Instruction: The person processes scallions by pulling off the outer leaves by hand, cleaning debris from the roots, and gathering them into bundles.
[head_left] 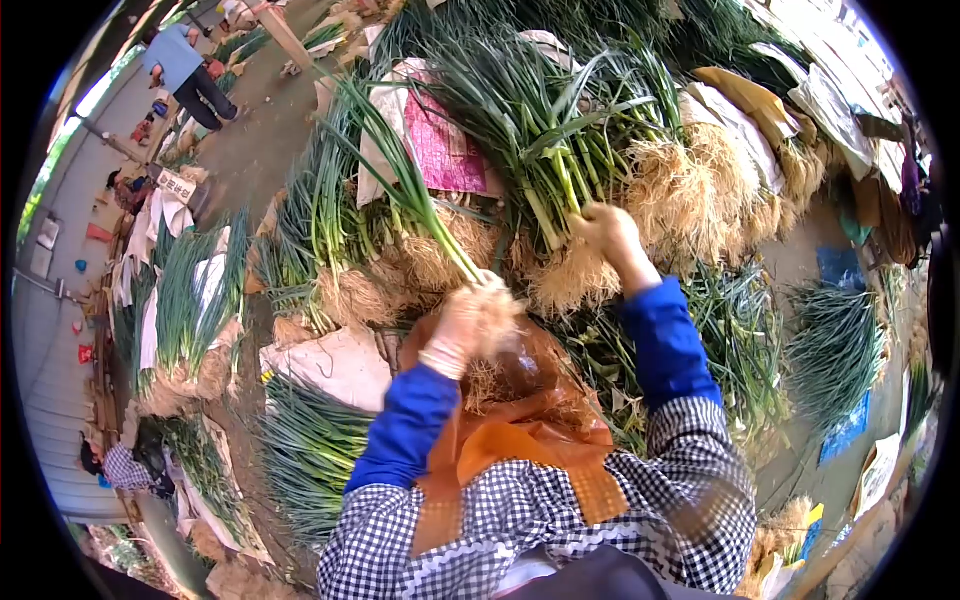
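My left hand (pixel 462 325), in front of my chest, is closed around the lower ends of a small bunch of green onions (pixel 425 205). Their leaves point up and to the left, and pale roots stick out by the fingers, slightly blurred. My right hand (pixel 608 232) is reached forward, its fingers closed on green onion stalks (pixel 563 180) at the near side of a large pile. Below that hand hangs a tangle of straw-coloured roots (pixel 575 278). Whether those stalks are loose from the pile I cannot tell. A brown apron (pixel 535 445) covers my front.
More root clumps (pixel 690 185) lie at the right of the pile. Trimmed leaves (pixel 740 340) cover the ground by my right arm; a green onion heap (pixel 310 445) lies at my left. A pink-and-white sack (pixel 440 145) lies ahead. Another person (pixel 180 70) stands far left.
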